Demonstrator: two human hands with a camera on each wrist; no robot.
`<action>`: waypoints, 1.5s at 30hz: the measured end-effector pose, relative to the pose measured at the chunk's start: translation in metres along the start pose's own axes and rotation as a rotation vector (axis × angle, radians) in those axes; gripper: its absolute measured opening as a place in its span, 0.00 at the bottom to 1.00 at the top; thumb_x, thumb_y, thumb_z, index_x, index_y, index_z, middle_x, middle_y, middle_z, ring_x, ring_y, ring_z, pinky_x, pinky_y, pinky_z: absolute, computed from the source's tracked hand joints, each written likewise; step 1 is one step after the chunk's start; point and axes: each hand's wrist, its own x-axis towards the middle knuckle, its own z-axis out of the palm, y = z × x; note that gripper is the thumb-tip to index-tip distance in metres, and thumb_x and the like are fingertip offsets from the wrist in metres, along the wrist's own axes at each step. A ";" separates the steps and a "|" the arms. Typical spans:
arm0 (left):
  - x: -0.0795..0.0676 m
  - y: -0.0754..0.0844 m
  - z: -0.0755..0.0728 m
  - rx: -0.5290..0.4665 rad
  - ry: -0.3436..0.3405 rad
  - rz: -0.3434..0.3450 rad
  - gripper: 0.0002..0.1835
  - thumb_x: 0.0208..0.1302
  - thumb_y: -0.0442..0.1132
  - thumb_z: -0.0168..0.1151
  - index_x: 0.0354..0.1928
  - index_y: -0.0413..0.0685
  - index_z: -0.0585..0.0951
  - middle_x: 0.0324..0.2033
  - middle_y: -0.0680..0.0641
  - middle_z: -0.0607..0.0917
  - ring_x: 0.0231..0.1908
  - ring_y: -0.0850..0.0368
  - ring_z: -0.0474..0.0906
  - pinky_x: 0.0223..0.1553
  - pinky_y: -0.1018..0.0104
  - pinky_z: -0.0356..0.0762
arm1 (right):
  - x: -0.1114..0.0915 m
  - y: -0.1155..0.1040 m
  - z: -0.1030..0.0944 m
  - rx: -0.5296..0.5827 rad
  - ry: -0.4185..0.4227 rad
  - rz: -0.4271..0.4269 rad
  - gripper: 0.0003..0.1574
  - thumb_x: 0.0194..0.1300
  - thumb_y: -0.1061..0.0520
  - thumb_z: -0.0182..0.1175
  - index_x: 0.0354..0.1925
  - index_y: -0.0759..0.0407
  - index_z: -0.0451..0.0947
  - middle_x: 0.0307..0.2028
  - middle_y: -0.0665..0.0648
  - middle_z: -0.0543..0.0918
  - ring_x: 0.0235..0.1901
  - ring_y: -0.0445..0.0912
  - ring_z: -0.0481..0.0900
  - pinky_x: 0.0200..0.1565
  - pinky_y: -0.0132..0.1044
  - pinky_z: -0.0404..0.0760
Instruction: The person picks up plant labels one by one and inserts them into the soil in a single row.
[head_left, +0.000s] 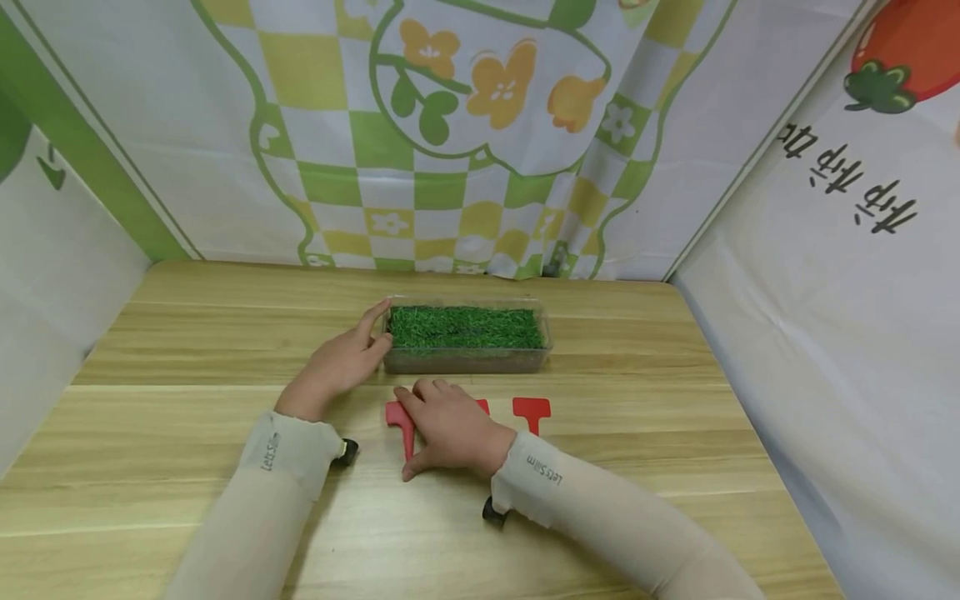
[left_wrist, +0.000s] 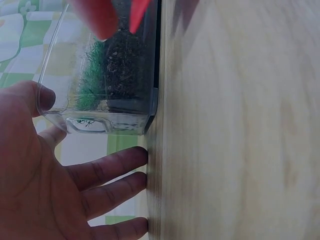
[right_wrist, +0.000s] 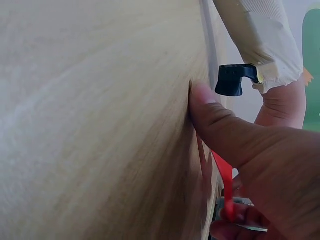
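Note:
A clear plastic box (head_left: 468,360) holding green artificial grass (head_left: 465,327) over dark soil (left_wrist: 122,70) stands on the table. My left hand (head_left: 341,362) is at its left end, thumb and index finger touching the rim and end wall. The other fingers are spread fairly straight, their tips at the tabletop. In front of the box, my right hand (head_left: 453,429) pinches a red T-shaped plant label (head_left: 407,429) between its thumb and fingers; in the right wrist view the label (right_wrist: 226,180) is tilted just off the wood. A second red label (head_left: 483,406) is mostly hidden behind that hand.
Another red T-shaped plant label (head_left: 532,410) lies to the right, its lower stem hidden by my right sleeve. The wooden table (head_left: 637,392) ends at a checked, flowered curtain (head_left: 450,200) behind, with white printed cloth (head_left: 840,333) along the right side.

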 end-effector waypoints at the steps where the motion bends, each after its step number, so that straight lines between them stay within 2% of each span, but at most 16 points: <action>1: 0.000 0.000 0.000 -0.003 0.002 0.000 0.34 0.79 0.59 0.32 0.80 0.71 0.36 0.62 0.35 0.78 0.57 0.30 0.77 0.56 0.33 0.70 | 0.000 0.000 0.001 -0.006 0.009 0.003 0.74 0.40 0.16 0.67 0.75 0.54 0.62 0.49 0.49 0.73 0.42 0.41 0.68 0.48 0.34 0.74; 7: 0.001 0.000 0.000 -0.005 0.005 0.003 0.34 0.78 0.60 0.31 0.80 0.72 0.36 0.63 0.36 0.78 0.57 0.31 0.78 0.54 0.34 0.72 | -0.001 -0.001 -0.001 -0.006 0.044 0.004 0.70 0.38 0.16 0.69 0.70 0.53 0.68 0.45 0.48 0.70 0.40 0.41 0.67 0.46 0.34 0.74; 15: 0.002 -0.001 0.001 0.001 0.006 0.007 0.34 0.79 0.59 0.32 0.80 0.70 0.37 0.61 0.35 0.79 0.56 0.32 0.79 0.53 0.35 0.73 | -0.002 -0.002 -0.006 -0.059 0.065 -0.036 0.66 0.42 0.18 0.68 0.68 0.55 0.69 0.54 0.50 0.76 0.51 0.44 0.74 0.59 0.36 0.74; 26: 0.002 -0.003 0.002 -0.003 0.001 0.002 0.34 0.78 0.60 0.32 0.80 0.72 0.36 0.62 0.36 0.79 0.57 0.32 0.78 0.55 0.33 0.71 | -0.004 -0.004 -0.012 -0.073 0.046 -0.057 0.60 0.51 0.23 0.68 0.72 0.50 0.66 0.52 0.49 0.77 0.48 0.43 0.74 0.55 0.37 0.76; 31: 0.003 -0.005 0.003 -0.005 0.002 0.002 0.34 0.78 0.61 0.31 0.80 0.74 0.35 0.62 0.36 0.79 0.56 0.32 0.79 0.55 0.33 0.72 | -0.005 -0.003 -0.015 -0.046 0.083 -0.072 0.45 0.62 0.31 0.65 0.70 0.49 0.70 0.49 0.48 0.79 0.46 0.42 0.76 0.52 0.36 0.77; 36: 0.003 -0.005 0.003 -0.010 -0.001 -0.005 0.34 0.78 0.62 0.32 0.79 0.76 0.35 0.62 0.36 0.79 0.55 0.33 0.80 0.51 0.35 0.74 | -0.007 -0.001 -0.019 -0.054 0.180 -0.105 0.29 0.70 0.41 0.62 0.64 0.48 0.76 0.46 0.47 0.83 0.43 0.41 0.79 0.50 0.33 0.79; 40: 0.003 -0.005 0.003 -0.010 -0.002 -0.008 0.34 0.78 0.62 0.32 0.79 0.76 0.36 0.62 0.37 0.79 0.53 0.35 0.81 0.48 0.38 0.76 | -0.008 0.000 -0.024 -0.057 0.237 -0.133 0.22 0.71 0.47 0.62 0.61 0.47 0.79 0.44 0.46 0.85 0.42 0.40 0.81 0.49 0.33 0.80; 45: 0.002 -0.003 0.002 -0.012 -0.008 -0.006 0.34 0.78 0.61 0.32 0.79 0.75 0.35 0.63 0.36 0.78 0.53 0.34 0.81 0.49 0.37 0.75 | -0.010 0.006 -0.035 0.079 0.249 -0.135 0.18 0.71 0.55 0.62 0.58 0.48 0.82 0.41 0.46 0.86 0.40 0.39 0.82 0.47 0.30 0.80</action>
